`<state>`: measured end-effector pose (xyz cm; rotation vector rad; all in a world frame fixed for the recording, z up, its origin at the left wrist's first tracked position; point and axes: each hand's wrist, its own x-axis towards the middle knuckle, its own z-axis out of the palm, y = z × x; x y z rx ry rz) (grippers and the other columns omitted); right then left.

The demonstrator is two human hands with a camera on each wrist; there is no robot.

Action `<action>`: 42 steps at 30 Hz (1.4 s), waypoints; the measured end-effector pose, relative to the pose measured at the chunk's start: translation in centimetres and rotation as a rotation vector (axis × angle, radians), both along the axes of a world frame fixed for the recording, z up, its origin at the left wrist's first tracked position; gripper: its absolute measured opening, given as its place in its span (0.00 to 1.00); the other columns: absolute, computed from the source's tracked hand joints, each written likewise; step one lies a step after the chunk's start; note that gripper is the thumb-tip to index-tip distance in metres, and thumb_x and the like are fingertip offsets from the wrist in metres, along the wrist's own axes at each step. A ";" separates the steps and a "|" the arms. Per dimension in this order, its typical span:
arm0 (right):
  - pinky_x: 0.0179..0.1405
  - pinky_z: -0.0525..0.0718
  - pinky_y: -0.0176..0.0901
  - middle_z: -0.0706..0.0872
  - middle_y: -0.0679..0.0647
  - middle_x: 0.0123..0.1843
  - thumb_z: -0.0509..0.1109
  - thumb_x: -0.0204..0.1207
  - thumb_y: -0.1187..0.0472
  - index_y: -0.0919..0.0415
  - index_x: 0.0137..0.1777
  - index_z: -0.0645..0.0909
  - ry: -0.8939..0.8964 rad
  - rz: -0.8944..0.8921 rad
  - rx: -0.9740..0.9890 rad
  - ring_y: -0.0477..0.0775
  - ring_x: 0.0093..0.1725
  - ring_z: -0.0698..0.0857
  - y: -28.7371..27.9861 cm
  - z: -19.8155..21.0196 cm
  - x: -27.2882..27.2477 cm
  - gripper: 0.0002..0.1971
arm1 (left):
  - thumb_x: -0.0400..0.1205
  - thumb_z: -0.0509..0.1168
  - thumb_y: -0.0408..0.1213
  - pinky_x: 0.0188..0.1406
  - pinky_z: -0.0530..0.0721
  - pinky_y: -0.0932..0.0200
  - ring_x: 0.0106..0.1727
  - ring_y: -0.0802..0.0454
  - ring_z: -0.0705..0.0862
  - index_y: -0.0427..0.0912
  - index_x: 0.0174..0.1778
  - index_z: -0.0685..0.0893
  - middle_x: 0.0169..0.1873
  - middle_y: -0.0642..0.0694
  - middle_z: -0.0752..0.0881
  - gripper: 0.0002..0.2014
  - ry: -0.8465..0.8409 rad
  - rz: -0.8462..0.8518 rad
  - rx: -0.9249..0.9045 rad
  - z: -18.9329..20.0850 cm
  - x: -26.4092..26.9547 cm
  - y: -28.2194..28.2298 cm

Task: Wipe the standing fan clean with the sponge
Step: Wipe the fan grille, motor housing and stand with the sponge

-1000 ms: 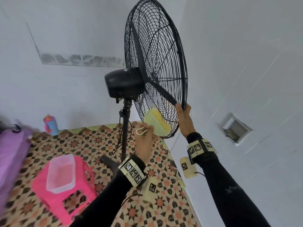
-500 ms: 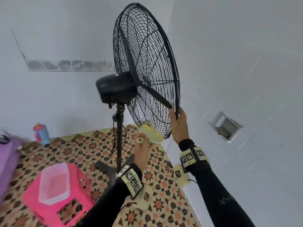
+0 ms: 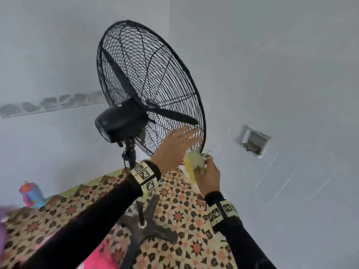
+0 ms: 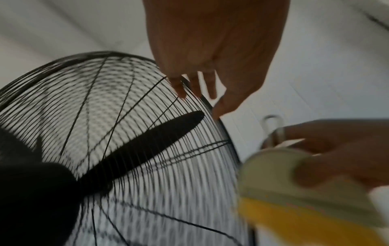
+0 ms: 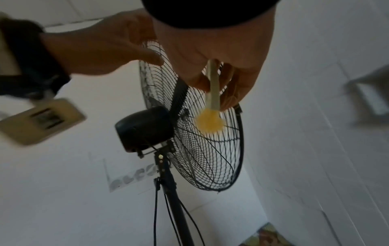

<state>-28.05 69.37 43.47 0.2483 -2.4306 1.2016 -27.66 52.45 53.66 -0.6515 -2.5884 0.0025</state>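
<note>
The black standing fan (image 3: 155, 74) rises in the room's corner, its motor housing (image 3: 120, 121) facing me and its cross base (image 3: 145, 230) on the mat. My left hand (image 3: 186, 134) reaches across with straight, spread fingers (image 4: 181, 89) lying on the lower rear grille near the rim. My right hand (image 3: 207, 171) grips the sponge (image 3: 194, 164), pale green with a yellow foam side, just below the fan's lower rim. In the right wrist view the right hand's fingers (image 5: 231, 83) pinch the sponge's pale handle (image 5: 213, 89) with the yellow foam (image 5: 209, 123) pointing at the grille.
A patterned floor mat (image 3: 174, 200) lies under the fan. A pink stool (image 3: 101, 259) stands at the bottom left and a blue and pink bottle (image 3: 31, 195) by the far wall. The white wall on the right, close to the fan, has a small recess (image 3: 254, 141).
The sponge has passed from my left hand to my right. My right hand let go of the fan's rim; my left hand now reaches up to the grille. The view tilted up.
</note>
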 end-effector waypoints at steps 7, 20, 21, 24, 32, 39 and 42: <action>0.38 0.90 0.50 0.84 0.47 0.43 0.75 0.76 0.67 0.59 0.57 0.69 -0.010 -0.368 -0.928 0.59 0.43 0.89 -1.1 -0.3 0.6 0.18 | 0.82 0.72 0.34 0.86 0.35 0.26 0.92 0.40 0.43 0.60 0.91 0.56 0.92 0.47 0.50 0.45 0.182 -0.065 -0.815 7.3 -7.3 0.3; 0.46 0.89 0.57 0.88 0.69 0.56 0.68 0.83 0.64 0.53 0.73 0.68 -0.346 -0.500 -0.870 0.60 0.40 0.83 -6.8 -1.8 -7.6 0.21 | 0.80 0.76 0.52 0.87 0.37 0.26 0.91 0.40 0.56 0.61 0.90 0.60 0.89 0.44 0.62 0.44 0.234 -0.119 -0.888 8.4 -13.5 0.7; 0.46 0.86 0.52 0.88 0.69 0.57 0.68 0.84 0.64 0.55 0.73 0.68 -0.333 -0.489 -0.872 0.60 0.42 0.82 -7.0 -1.5 -8.4 0.21 | 0.80 0.76 0.50 0.86 0.38 0.25 0.91 0.40 0.56 0.62 0.89 0.61 0.89 0.44 0.62 0.43 0.228 -0.115 -0.885 8.5 -13.7 0.7; 0.44 0.88 0.49 0.87 0.62 0.52 0.68 0.84 0.63 0.54 0.74 0.70 -0.180 -0.513 -0.981 0.58 0.42 0.85 -6.3 0.3 -9.8 0.20 | 0.80 0.76 0.53 0.85 0.41 0.23 0.91 0.38 0.53 0.65 0.87 0.64 0.90 0.44 0.60 0.41 0.218 -0.102 -0.914 8.8 -14.5 0.9; 0.46 0.92 0.64 0.88 0.64 0.57 0.69 0.84 0.61 0.44 0.69 0.71 -0.195 -0.521 -0.981 0.59 0.45 0.88 -5.9 -1.3 -10.7 0.18 | 0.77 0.78 0.56 0.85 0.42 0.22 0.91 0.37 0.56 0.66 0.85 0.68 0.89 0.42 0.63 0.40 0.224 -0.098 -0.932 8.6 -16.4 1.4; 0.36 0.85 0.27 0.87 0.55 0.59 0.69 0.86 0.60 0.53 0.74 0.73 0.156 -0.413 -0.902 0.50 0.53 0.89 -6.4 0.5 -10.1 0.18 | 0.77 0.78 0.56 0.85 0.41 0.22 0.90 0.37 0.57 0.65 0.84 0.71 0.88 0.42 0.65 0.39 0.241 -0.094 -0.907 8.7 -17.3 0.8; 0.28 0.81 0.23 0.86 0.57 0.61 0.68 0.86 0.64 0.50 0.73 0.71 0.021 -0.402 -0.898 0.58 0.52 0.89 -6.9 -0.8 -9.8 0.19 | 0.77 0.78 0.55 0.85 0.39 0.22 0.90 0.37 0.57 0.64 0.83 0.72 0.88 0.42 0.65 0.38 0.237 -0.098 -0.896 8.4 -17.2 1.1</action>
